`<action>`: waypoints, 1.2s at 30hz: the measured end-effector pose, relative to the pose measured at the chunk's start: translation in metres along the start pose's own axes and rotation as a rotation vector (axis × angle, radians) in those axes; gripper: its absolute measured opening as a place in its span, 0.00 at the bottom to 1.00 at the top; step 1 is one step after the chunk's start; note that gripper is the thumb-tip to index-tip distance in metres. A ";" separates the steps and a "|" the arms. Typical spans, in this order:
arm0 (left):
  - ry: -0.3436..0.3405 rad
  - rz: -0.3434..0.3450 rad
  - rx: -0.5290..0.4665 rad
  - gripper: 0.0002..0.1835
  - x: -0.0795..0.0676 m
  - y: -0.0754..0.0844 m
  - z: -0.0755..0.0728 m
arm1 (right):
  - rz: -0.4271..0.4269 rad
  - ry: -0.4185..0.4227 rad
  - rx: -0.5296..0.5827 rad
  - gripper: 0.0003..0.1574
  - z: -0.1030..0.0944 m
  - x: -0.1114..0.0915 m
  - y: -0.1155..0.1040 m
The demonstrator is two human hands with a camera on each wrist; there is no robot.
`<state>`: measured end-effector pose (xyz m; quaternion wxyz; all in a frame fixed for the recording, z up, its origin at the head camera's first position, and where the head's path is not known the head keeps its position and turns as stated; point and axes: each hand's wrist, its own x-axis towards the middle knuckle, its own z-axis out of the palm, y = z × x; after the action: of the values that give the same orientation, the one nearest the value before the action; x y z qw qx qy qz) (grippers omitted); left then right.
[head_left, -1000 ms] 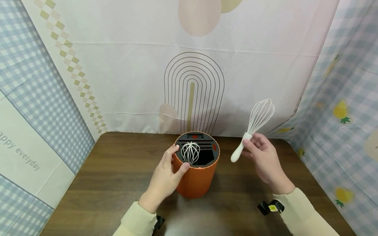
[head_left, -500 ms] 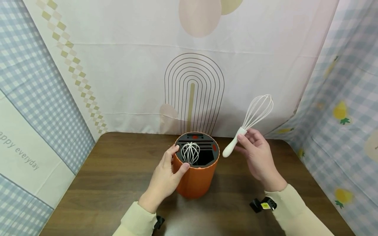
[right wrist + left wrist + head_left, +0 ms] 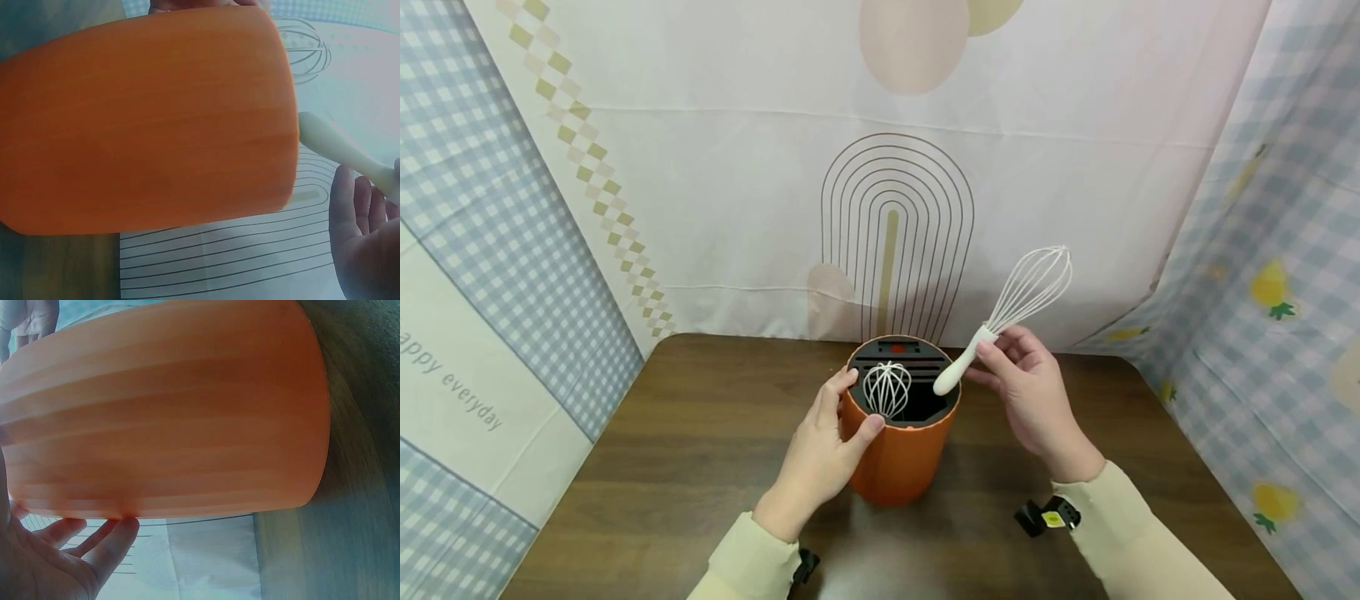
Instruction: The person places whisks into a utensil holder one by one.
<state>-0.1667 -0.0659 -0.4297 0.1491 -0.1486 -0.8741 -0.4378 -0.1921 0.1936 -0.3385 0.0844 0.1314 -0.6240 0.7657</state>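
An orange utensil holder (image 3: 901,467) stands upright on the table, its black slotted insert (image 3: 917,367) facing up. My left hand (image 3: 816,458) grips it at the left of the rim, thumb in front and fingers round the far side. One whisk (image 3: 887,392) sits in the holder with its wire loops up, next to my thumb. My right hand (image 3: 1033,404) pinches a second white whisk (image 3: 964,364) near the top of its handle. That whisk tilts, wires up and right, and its handle end overlaps the insert's right side. In the right wrist view the handle (image 3: 340,149) reaches the holder's rim.
The dark wooden table (image 3: 700,450) ends at a pale printed cloth (image 3: 737,208) close behind the holder. Checked cloths hang on the left (image 3: 512,208) and right (image 3: 1210,350). Both forearms wear black wrist devices.
My right hand has moved left with the whisk, from beside the holder until its handle end is over the rim. My left hand and the holder have stayed in place.
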 end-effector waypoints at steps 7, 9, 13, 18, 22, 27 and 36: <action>-0.003 0.000 -0.005 0.36 0.001 0.000 0.000 | -0.001 -0.019 -0.012 0.12 0.004 0.002 0.005; -0.002 0.002 -0.004 0.36 0.001 0.000 0.000 | 0.001 -0.020 -0.012 0.13 0.004 0.001 0.006; 0.003 0.007 -0.004 0.36 0.001 0.000 0.001 | 0.004 -0.031 -0.030 0.13 0.004 0.001 0.007; 0.013 0.016 -0.003 0.36 0.000 0.000 0.001 | 0.010 -0.062 -0.074 0.16 0.006 0.001 0.010; 0.017 0.019 -0.005 0.36 0.000 -0.001 0.002 | 0.017 -0.076 -0.113 0.21 0.010 -0.001 0.013; 0.018 0.018 -0.002 0.36 0.000 -0.001 0.001 | 0.013 -0.091 -0.171 0.21 0.014 -0.003 0.014; 0.015 0.015 -0.010 0.36 0.000 0.002 0.001 | -0.038 -0.072 -0.411 0.18 0.015 -0.006 0.012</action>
<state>-0.1661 -0.0643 -0.4286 0.1581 -0.1526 -0.8696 -0.4422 -0.1889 0.1769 -0.3489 0.1015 0.1505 -0.7670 0.6154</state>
